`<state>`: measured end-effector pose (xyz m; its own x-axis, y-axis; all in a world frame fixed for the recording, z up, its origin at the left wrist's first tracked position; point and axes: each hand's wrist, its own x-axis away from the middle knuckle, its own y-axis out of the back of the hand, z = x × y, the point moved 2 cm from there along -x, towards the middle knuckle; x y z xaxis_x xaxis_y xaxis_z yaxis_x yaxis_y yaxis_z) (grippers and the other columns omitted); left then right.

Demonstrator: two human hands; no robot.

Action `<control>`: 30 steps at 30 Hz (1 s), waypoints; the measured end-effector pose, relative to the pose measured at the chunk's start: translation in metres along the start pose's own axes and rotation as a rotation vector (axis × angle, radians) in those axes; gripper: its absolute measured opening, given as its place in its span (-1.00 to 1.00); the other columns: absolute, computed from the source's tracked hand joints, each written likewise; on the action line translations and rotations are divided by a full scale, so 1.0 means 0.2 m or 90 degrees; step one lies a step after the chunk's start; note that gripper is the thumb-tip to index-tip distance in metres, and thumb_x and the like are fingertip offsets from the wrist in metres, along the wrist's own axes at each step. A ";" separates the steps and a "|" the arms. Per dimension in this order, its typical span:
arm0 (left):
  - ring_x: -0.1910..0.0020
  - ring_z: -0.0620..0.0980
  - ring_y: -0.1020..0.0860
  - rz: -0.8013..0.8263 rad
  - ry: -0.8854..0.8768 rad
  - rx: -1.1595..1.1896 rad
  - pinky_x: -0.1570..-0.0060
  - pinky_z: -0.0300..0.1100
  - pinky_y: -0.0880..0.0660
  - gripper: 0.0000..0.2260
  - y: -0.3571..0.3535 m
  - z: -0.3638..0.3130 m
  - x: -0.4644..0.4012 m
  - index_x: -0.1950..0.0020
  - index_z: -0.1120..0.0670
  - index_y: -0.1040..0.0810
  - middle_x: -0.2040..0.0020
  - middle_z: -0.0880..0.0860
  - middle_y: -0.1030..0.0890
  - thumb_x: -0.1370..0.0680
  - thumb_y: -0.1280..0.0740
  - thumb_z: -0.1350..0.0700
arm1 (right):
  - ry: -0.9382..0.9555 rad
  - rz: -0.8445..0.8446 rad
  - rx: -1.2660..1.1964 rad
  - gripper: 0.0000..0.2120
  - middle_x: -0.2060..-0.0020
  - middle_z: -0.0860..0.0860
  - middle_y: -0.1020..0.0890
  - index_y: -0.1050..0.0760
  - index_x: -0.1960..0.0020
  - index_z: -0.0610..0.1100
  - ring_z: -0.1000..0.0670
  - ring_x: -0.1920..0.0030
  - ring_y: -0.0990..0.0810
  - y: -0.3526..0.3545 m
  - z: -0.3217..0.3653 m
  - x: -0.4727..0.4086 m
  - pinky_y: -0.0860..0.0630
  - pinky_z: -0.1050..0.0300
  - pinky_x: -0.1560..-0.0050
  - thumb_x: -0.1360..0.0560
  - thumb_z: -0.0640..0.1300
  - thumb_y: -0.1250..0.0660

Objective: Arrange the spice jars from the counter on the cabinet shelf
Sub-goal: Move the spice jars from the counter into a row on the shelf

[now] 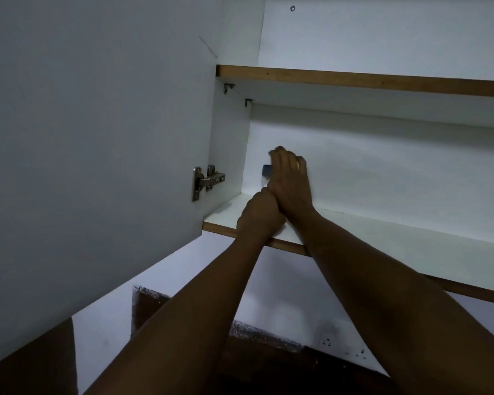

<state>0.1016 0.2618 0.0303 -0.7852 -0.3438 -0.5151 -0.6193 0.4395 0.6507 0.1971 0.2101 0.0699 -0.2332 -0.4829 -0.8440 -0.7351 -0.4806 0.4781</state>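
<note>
A spice jar with a blue lid (266, 170) stands at the back left corner of the lower cabinet shelf (382, 235). Only its lid and a sliver of clear body show. My right hand (290, 181) reaches deep into the cabinet, its fingers wrapped over the jar's top and right side. Just in front and lower, my left hand (259, 215) rests on the shelf with its back toward me and its thumb against my right hand. Its fingers are hidden, so I cannot tell whether it holds anything.
The open cabinet door (97, 138) hangs at the left on a metal hinge (207, 179). An upper shelf (354, 79) with a wooden edge runs above my hands. White wall and a dark counter surface (268, 366) lie below.
</note>
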 end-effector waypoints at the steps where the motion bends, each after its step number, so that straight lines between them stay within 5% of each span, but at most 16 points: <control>1: -0.10 0.15 -0.64 -0.002 -0.008 -0.018 -0.06 -0.10 -0.54 -0.72 0.01 0.00 0.00 -0.22 0.24 -0.54 -0.13 0.20 -0.65 -0.54 -0.40 0.18 | 0.044 0.009 0.033 -0.40 -0.44 -0.20 -0.47 -0.37 -0.49 -0.22 -0.21 -0.38 -0.51 0.02 0.03 0.01 -0.40 -0.14 -0.41 -0.48 -0.14 -0.38; 5: -0.10 0.19 -0.67 0.015 -0.026 -0.075 -0.05 -0.07 -0.54 -0.78 0.02 -0.01 0.02 -0.17 0.25 -0.62 -0.10 0.23 -0.69 -0.60 -0.32 0.16 | 0.024 0.056 0.029 -0.53 -0.43 -0.16 -0.43 -0.33 -0.49 -0.15 -0.19 -0.34 -0.48 0.17 0.07 0.13 -0.44 -0.05 -0.26 -0.58 -0.22 -0.23; 11: -0.13 0.23 -0.65 0.116 -0.014 -0.214 -0.09 0.03 -0.53 -0.68 0.03 -0.08 0.15 -0.19 0.17 -0.61 -0.16 0.22 -0.67 -0.57 -0.22 0.04 | -0.083 0.377 -0.148 -0.69 -0.17 -0.20 -0.67 -0.50 -0.33 -0.21 -0.24 -0.16 -0.64 0.51 0.01 0.54 -0.56 -0.04 -0.11 -0.65 -0.14 -0.17; 14: 0.00 0.21 -0.65 -0.033 -0.134 -0.344 -0.07 0.06 -0.41 -0.63 -0.10 -0.14 0.38 -0.03 0.11 -0.63 -0.02 0.14 -0.70 -0.66 -0.06 0.01 | -0.100 0.206 -0.112 -0.64 -0.20 -0.12 -0.67 -0.51 -0.35 -0.14 -0.18 -0.21 -0.65 0.65 -0.03 0.90 -0.53 -0.09 -0.22 -0.61 -0.08 -0.18; 17: -0.36 0.15 -0.55 -0.269 -0.290 -0.080 -0.41 0.12 -0.36 -0.67 -0.33 -0.20 0.72 -0.30 0.12 -0.61 -0.33 0.10 -0.63 -0.65 -0.15 0.11 | -0.143 0.070 -0.194 -0.41 -0.51 -0.19 -0.44 -0.37 -0.53 -0.28 -0.14 -0.55 -0.38 0.67 0.05 1.29 -0.25 -0.07 -0.60 -0.50 -0.27 -0.27; 20: -0.63 0.14 -0.26 -0.060 -0.365 0.142 -0.58 0.10 -0.23 -0.53 -0.73 -0.21 1.12 -0.56 0.16 -0.40 -0.61 0.13 -0.33 -0.62 -0.23 0.26 | -0.294 0.223 -0.123 -0.39 -0.50 -0.37 -0.38 -0.29 -0.53 -0.41 -0.30 -0.53 -0.36 0.55 0.10 1.76 -0.32 -0.16 -0.55 -0.52 -0.30 -0.36; 23: -0.63 0.24 -0.24 0.141 -0.325 0.149 -0.58 0.17 -0.23 -0.49 -1.12 -0.06 1.54 -0.55 0.27 -0.37 -0.61 0.24 -0.30 -0.59 -0.32 0.31 | -0.339 0.302 -0.264 -0.49 -0.37 -0.20 -0.54 -0.41 -0.47 -0.30 -0.17 -0.38 -0.53 0.57 0.07 2.36 -0.49 -0.12 -0.37 -0.57 -0.14 -0.35; 26: -0.58 0.36 -0.28 0.326 -0.301 0.111 -0.52 0.27 -0.29 -0.46 -1.40 0.07 1.89 -0.50 0.39 -0.36 -0.55 0.34 -0.34 -0.56 -0.40 0.28 | -0.435 0.424 -0.293 -0.43 -0.34 -0.28 -0.56 -0.42 -0.45 -0.38 -0.28 -0.34 -0.56 0.60 0.07 2.85 -0.47 -0.20 -0.38 -0.54 -0.09 -0.36; 30: -0.67 0.22 -0.11 0.540 -0.278 0.034 -0.66 0.05 -0.03 -0.34 -1.61 0.14 2.22 -0.61 0.30 -0.20 -0.65 0.25 -0.17 -0.58 -0.37 0.15 | -0.478 0.618 -0.274 -0.34 -0.41 -0.34 -0.50 -0.34 -0.50 -0.42 -0.32 -0.41 -0.51 0.62 0.18 3.24 -0.40 -0.22 -0.47 -0.53 -0.12 -0.46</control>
<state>-0.0465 -0.0084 -0.4241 -0.8955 0.4420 -0.0525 0.1657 0.4406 0.8823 -0.0683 -0.1356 -0.4259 -0.9517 -0.3061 0.0256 0.1623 -0.4304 0.8879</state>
